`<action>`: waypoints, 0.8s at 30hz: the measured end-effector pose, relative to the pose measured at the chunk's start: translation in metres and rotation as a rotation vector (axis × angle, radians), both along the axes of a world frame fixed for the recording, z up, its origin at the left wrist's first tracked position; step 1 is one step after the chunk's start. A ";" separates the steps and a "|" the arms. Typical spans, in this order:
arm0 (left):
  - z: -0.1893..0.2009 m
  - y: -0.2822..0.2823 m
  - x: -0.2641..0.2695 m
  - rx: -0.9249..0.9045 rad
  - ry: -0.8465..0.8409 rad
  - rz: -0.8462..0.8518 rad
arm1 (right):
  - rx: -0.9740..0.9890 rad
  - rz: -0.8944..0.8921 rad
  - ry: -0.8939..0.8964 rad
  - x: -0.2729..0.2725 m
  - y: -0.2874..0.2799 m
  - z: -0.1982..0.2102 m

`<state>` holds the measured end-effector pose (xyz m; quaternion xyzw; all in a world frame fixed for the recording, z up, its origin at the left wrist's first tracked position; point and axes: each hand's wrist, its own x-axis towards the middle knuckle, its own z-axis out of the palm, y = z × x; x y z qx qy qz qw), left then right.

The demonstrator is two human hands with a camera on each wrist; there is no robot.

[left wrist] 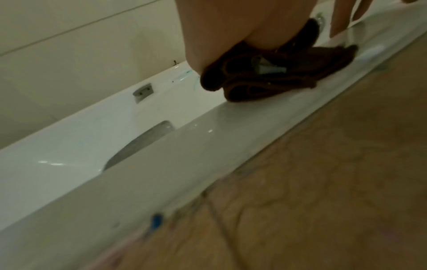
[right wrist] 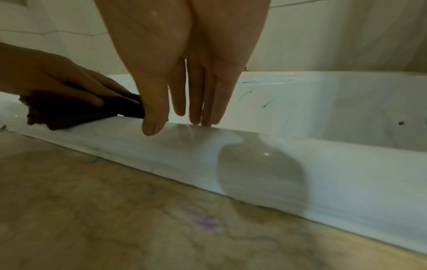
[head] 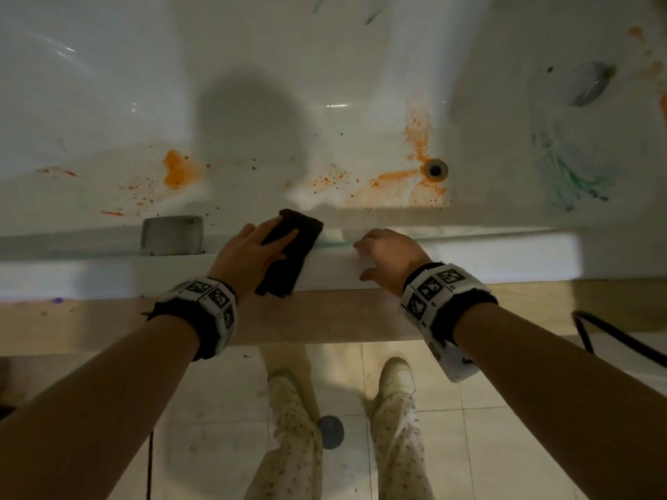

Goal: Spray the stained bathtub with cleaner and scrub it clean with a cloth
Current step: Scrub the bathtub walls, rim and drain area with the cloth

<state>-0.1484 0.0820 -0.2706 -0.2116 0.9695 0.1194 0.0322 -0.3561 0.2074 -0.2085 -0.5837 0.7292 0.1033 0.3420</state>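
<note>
The white bathtub (head: pixel 505 254) carries orange stains (head: pixel 178 169) on its floor and around the drain (head: pixel 435 169), plus green smears (head: pixel 570 175) at the right end. A dark brown folded cloth (head: pixel 299 232) lies on the near rim. My left hand (head: pixel 252 250) presses flat on top of it with straight fingers. In the left wrist view the cloth (left wrist: pixel 277 78) is bunched under my palm. My right hand (head: pixel 386 250) holds nothing; in the right wrist view its fingertips (right wrist: pixel 196 120) touch the rim (right wrist: pixel 277 164) just right of the cloth (right wrist: pixel 80 113).
A grey recessed handle (head: pixel 171 234) sits in the near tub wall left of the cloth. A round metal overflow cap (head: pixel 588 83) is at the right end. A beige stone ledge (head: pixel 325 315) borders the tub. A black hose (head: pixel 613 337) and a dark round object (head: pixel 330 431) lie at floor level.
</note>
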 end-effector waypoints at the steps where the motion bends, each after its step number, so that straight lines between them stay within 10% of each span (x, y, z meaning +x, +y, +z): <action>1: 0.001 -0.007 0.010 -0.011 -0.004 0.050 | -0.008 -0.001 -0.004 0.007 -0.004 0.000; 6: 0.018 -0.012 0.054 -0.005 0.214 0.312 | -0.011 0.042 -0.024 0.045 -0.026 -0.002; 11: 0.001 -0.015 0.092 -0.072 0.107 -0.139 | 0.039 0.079 0.014 0.072 -0.054 -0.011; 24: -0.003 -0.036 0.116 -0.097 0.085 -0.153 | 0.152 0.165 0.067 0.071 -0.089 0.002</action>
